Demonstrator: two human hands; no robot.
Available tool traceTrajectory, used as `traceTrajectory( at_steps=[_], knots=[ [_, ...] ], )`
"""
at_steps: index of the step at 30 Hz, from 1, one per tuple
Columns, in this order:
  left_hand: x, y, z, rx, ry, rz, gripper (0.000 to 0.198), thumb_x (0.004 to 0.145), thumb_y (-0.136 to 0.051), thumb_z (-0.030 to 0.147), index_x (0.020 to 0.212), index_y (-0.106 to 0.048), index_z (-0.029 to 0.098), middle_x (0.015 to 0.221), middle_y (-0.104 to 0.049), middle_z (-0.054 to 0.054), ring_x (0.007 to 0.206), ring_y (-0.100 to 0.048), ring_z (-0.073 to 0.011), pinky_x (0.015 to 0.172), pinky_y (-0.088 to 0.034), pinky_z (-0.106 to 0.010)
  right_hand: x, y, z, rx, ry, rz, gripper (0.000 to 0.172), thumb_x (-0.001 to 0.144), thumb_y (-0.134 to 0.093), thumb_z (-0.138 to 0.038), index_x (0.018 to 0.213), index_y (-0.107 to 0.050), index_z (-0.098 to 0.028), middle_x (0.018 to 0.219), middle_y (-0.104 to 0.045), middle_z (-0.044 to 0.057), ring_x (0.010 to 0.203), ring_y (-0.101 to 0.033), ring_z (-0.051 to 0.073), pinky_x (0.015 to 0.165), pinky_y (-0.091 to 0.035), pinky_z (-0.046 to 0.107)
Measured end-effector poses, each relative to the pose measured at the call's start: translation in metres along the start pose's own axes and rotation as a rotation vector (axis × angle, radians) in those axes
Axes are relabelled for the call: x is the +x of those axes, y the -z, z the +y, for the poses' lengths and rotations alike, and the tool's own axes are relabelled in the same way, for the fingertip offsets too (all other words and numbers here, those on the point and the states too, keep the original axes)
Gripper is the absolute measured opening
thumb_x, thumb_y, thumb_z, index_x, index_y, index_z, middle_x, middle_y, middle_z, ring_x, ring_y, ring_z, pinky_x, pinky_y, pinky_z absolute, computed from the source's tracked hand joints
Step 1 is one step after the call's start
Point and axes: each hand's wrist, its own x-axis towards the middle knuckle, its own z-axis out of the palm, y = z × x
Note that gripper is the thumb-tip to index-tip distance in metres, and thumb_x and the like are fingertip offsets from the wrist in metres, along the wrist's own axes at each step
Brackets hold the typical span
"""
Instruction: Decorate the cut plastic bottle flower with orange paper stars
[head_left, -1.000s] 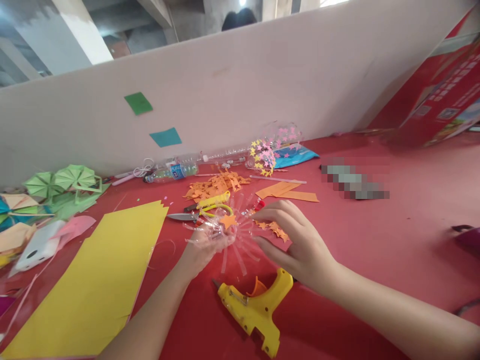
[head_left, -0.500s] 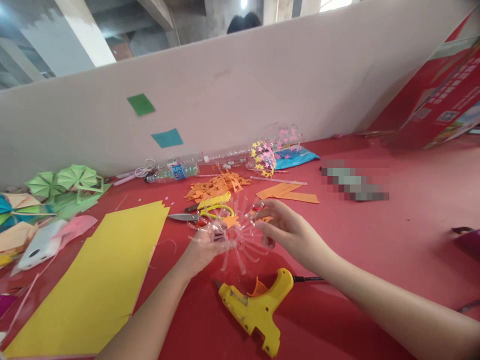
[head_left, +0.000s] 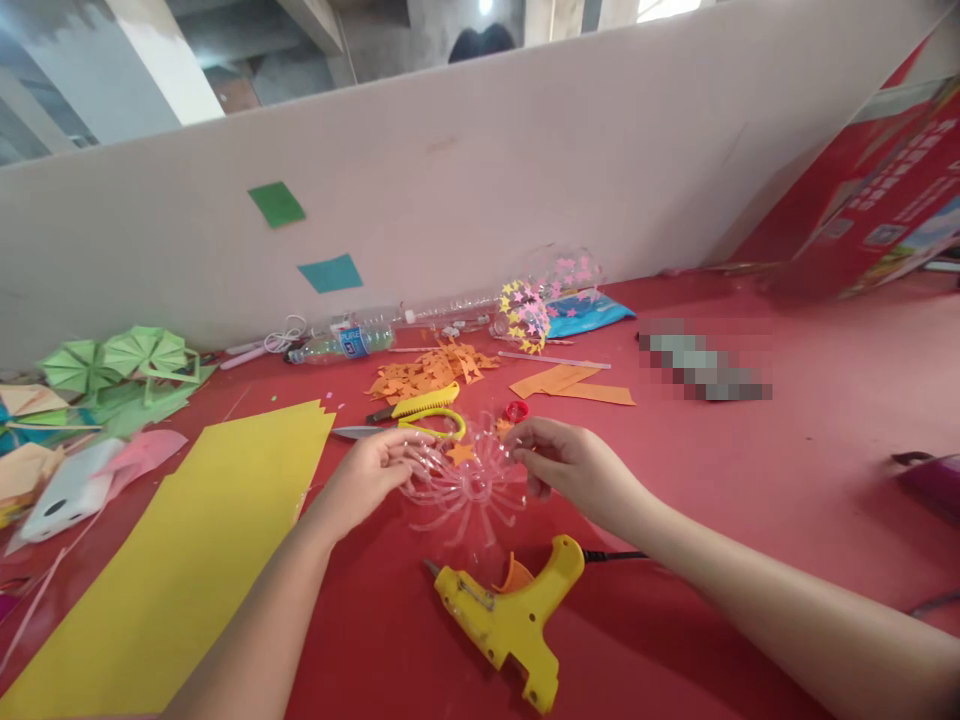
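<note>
Between my hands is a clear plastic bottle piece (head_left: pixel 475 487), cut into many thin strips that fan out like a flower. One orange paper star (head_left: pixel 460 454) sits on its strips. My left hand (head_left: pixel 379 475) has curled fingers closed on strips at its left side. At the right side, my right hand (head_left: pixel 566 455) pinches the strip ends between thumb and fingers. Just in front lies a yellow glue gun (head_left: pixel 510 620), its nozzle pointing left. Behind the plastic piece are scissors (head_left: pixel 450 424) with yellow handles, a yellow utility knife (head_left: pixel 426 401) and a red bottle cap (head_left: pixel 517 411).
A heap of orange paper stars (head_left: pixel 427 372) and orange strips (head_left: pixel 562 380) lie farther back. Yellow paper (head_left: pixel 202 540) covers the left. Along the white partition (head_left: pixel 450 200) stand a labelled bottle (head_left: pixel 349 343) and star-covered plastic (head_left: pixel 525 315). A red box (head_left: pixel 862 210) is at right.
My left hand has moved from the plastic piece's centre to its left edge. The piece has tilted and sits slightly lower. The red cap now shows beside my right hand, which barely moved.
</note>
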Motion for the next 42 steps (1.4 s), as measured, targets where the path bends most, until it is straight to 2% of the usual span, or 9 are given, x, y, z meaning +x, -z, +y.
traceTrajectory(
  at_steps=[10,18,22,24,29,33,36,39,42],
  knots=[
    [0.0,-0.001,0.002,-0.047,-0.146,0.274,0.018,0.075,-0.052,0.021,0.09,-0.061,0.015,0.081,-0.07,-0.004,0.062,-0.066,-0.0154,0.054,-0.048,-0.025,-0.003,0.005,-0.005,-0.255,0.135,0.094,0.021,0.078,-0.053,-0.031,0.095,-0.06,-0.022,0.086,-0.067,0.002,0.061,-0.057,0.013,0.058,-0.044,0.026],
    [-0.003,-0.003,0.004,-0.032,-0.179,0.269,0.034,0.085,-0.051,0.047,0.092,-0.059,0.015,0.087,-0.068,-0.008,0.064,-0.065,-0.0161,0.053,-0.048,-0.025,0.001,0.018,-0.014,-0.32,0.142,0.199,0.026,0.085,-0.046,-0.043,0.092,-0.058,-0.021,0.084,-0.067,0.003,0.064,-0.061,0.014,0.058,-0.047,0.026],
    [-0.006,-0.005,0.008,-0.042,-0.171,0.172,0.045,0.086,-0.046,0.057,0.102,-0.058,0.016,0.104,-0.065,-0.01,0.073,-0.064,-0.0163,0.058,-0.05,-0.026,0.005,0.035,-0.024,-0.417,0.087,0.229,0.021,0.084,-0.044,-0.038,0.081,-0.055,-0.021,0.077,-0.065,0.001,0.061,-0.06,0.014,0.058,-0.044,0.026],
    [-0.008,-0.008,0.01,-0.033,-0.152,0.113,0.045,0.085,-0.049,0.056,0.107,-0.057,0.018,0.108,-0.063,-0.009,0.076,-0.063,-0.016,0.058,-0.049,-0.025,0.003,0.045,-0.03,-0.488,0.054,0.176,0.019,0.082,-0.046,-0.034,0.071,-0.053,-0.021,0.066,-0.062,0.0,0.056,-0.057,0.013,0.053,-0.04,0.025],
    [-0.008,-0.017,0.009,-0.02,-0.088,0.096,0.038,0.083,-0.056,0.05,0.107,-0.055,0.02,0.087,-0.064,-0.004,0.07,-0.062,-0.0141,0.055,-0.046,-0.022,-0.021,0.057,-0.039,-0.656,0.007,-0.071,0.018,0.076,-0.054,-0.028,0.06,-0.055,-0.02,0.056,-0.058,-0.002,0.048,-0.048,0.011,0.047,-0.031,0.023],
    [-0.004,-0.02,0.004,-0.034,-0.097,0.143,0.032,0.079,-0.061,0.04,0.103,-0.055,0.02,0.094,-0.064,-0.005,0.065,-0.061,-0.0126,0.052,-0.046,-0.023,-0.054,0.046,-0.04,-0.763,0.013,-0.342,0.012,0.081,-0.056,-0.029,0.087,-0.064,-0.023,0.077,-0.065,0.001,0.06,-0.057,0.014,0.053,-0.037,0.024],
    [-0.002,-0.021,0.002,-0.035,-0.106,0.172,0.023,0.078,-0.061,0.035,0.093,-0.057,0.018,0.078,-0.065,-0.002,0.062,-0.06,-0.0132,0.053,-0.046,-0.023,-0.073,0.032,-0.037,-0.752,0.085,-0.423,0.026,0.076,-0.064,-0.024,0.102,-0.063,-0.023,0.096,-0.063,0.004,0.079,-0.063,0.019,0.064,-0.044,0.026],
    [0.0,-0.02,0.001,-0.025,-0.107,0.21,0.016,0.077,-0.059,0.033,0.081,-0.056,0.018,0.059,-0.062,0.001,0.055,-0.058,-0.0132,0.053,-0.046,-0.024,-0.078,0.019,-0.027,-0.814,0.138,-0.414,0.016,0.083,-0.055,-0.016,0.097,-0.062,-0.02,0.097,-0.061,0.006,0.083,-0.063,0.019,0.069,-0.046,0.028],
    [0.0,-0.017,0.002,-0.017,-0.113,0.256,0.016,0.077,-0.058,0.032,0.075,-0.055,0.017,0.057,-0.063,0.0,0.052,-0.058,-0.0132,0.055,-0.047,-0.025,-0.075,0.011,-0.016,-0.848,0.238,-0.373,0.011,0.087,-0.052,-0.016,0.093,-0.061,-0.02,0.094,-0.061,0.005,0.079,-0.063,0.018,0.068,-0.047,0.028]
  ],
)
